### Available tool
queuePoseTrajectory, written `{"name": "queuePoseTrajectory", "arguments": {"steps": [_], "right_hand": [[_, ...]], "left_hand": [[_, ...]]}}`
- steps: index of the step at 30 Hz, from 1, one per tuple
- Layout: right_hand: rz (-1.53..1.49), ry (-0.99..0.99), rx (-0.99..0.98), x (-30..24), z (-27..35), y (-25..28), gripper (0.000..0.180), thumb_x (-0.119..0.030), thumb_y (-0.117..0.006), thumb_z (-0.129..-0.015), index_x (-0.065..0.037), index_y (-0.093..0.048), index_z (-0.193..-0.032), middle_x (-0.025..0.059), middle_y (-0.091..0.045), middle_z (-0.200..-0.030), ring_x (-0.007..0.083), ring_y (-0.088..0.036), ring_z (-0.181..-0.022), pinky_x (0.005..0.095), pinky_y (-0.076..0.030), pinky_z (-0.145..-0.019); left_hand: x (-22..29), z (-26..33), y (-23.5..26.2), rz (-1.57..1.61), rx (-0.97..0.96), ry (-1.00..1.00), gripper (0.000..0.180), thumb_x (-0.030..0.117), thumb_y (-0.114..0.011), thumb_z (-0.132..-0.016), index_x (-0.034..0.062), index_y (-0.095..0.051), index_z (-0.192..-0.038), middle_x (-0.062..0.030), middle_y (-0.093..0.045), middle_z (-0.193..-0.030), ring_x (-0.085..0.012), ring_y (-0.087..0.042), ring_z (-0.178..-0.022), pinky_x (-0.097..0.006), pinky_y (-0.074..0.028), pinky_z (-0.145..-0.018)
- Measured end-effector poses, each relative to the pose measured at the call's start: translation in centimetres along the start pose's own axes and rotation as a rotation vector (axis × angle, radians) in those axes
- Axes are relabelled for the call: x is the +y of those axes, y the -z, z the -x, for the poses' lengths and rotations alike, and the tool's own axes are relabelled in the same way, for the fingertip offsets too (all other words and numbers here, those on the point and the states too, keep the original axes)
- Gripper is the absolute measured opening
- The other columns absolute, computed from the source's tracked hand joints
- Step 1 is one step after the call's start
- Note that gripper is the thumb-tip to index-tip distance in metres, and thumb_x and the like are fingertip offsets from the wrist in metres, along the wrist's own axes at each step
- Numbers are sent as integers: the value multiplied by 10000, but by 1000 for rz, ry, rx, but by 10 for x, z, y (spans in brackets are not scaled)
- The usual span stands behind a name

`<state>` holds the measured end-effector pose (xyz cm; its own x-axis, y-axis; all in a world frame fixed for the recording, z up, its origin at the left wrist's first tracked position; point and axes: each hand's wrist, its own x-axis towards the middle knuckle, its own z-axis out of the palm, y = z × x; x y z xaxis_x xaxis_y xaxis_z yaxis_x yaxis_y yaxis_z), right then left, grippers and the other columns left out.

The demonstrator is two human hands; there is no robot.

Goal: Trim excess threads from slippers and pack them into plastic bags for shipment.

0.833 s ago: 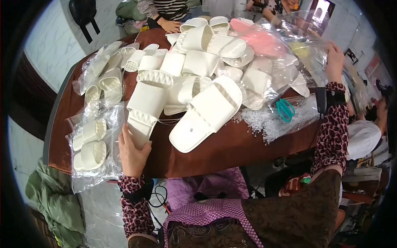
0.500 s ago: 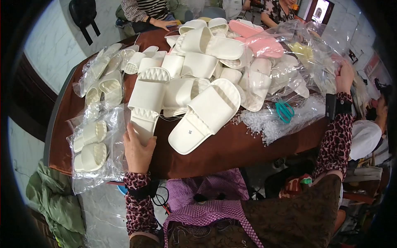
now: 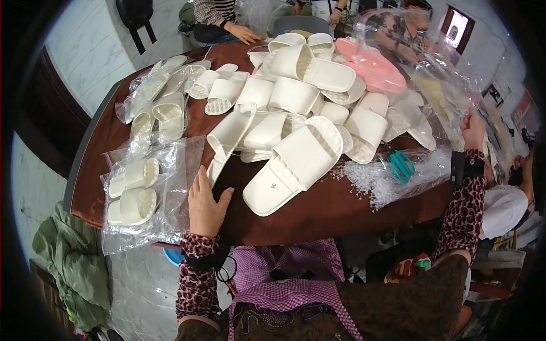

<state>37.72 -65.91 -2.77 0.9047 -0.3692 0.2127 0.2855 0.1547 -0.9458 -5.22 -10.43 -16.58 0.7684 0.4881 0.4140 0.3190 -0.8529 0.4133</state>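
Observation:
At the table's near edge my left hand [image 3: 207, 207] is open, thumb spread wide, its fingers beside the heel end of a white slipper [image 3: 228, 129]. That slipper is tilted up on its edge; whether the fingertips touch it is hard to tell. Another white slipper [image 3: 290, 167] lies flat to the right of it, sole partly showing. Far to the right my right hand [image 3: 472, 132] is closed on a clear plastic bag [image 3: 449, 79], lifted and spread out above the pile. A heap of white slippers [image 3: 293, 94] fills the middle.
Bagged white slippers [image 3: 133, 207] lie along the left side. Pink slippers [image 3: 378, 68] sit at the back right. Teal scissors [image 3: 402, 166] rest by a bundle of white plastic tag strings [image 3: 369, 184]. Across the brown-covered table [image 3: 227, 224], a person's hand [image 3: 242, 32] touches the far edge.
The slipper by my left hand has tipped from flat onto its edge. My left hand's thumb has spread off its sole. The plastic bag in my right hand has risen and spread.

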Motion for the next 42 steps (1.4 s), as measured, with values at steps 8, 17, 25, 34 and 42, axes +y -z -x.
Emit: {"name": "queuePoseTrajectory", "arguments": {"steps": [8,17,25,34,42], "right_hand": [[117,-11,-251,-17,72,-95,190,-276,-598,-870,-89,-584,-902,-55,-440,-638,25,-365,-501,201,-250,-412],[147,48,-795,-65,88,-160,327,-273,-520,-936,-59,-549,-1181,-35,-586,-855,3,-508,-632,113,-354,-499],[-172,266,-914,-127,208,-316,417,-338,-576,-891,-142,-539,-1258,-12,-574,-1139,56,-546,-945,168,-464,-689],[-577,-323,-1031,-84,420,-436,165,-223,-588,-887,-81,-582,-970,97,-650,-814,101,-491,-476,232,-432,-430],[-500,-1044,-1179,-1,573,-451,176,-102,-552,-877,-25,-550,-1035,111,-633,-900,181,-608,-722,309,-509,-586]], "left_hand": [[2,4,21,15,59,-25,737,266,-683,-775,-68,-315,-1319,-255,-451,-1247,-404,-450,-1125,-439,-372,-951],[-13,43,137,176,-2,-164,539,201,-683,-784,-28,-476,-1227,-212,-529,-1181,-360,-501,-1103,-406,-408,-925],[-185,1,192,-128,133,308,386,264,-608,-828,-29,-602,-1080,-207,-646,-970,-306,-624,-928,-359,-478,-802],[-259,-35,143,205,-226,443,441,375,-609,-818,-45,-653,-946,-112,-661,-810,-148,-596,-725,-308,-471,-665],[-218,-37,151,617,-146,624,264,188,-584,-851,-39,-626,-978,-84,-644,-851,-144,-609,-718,-285,-490,-610]]}}
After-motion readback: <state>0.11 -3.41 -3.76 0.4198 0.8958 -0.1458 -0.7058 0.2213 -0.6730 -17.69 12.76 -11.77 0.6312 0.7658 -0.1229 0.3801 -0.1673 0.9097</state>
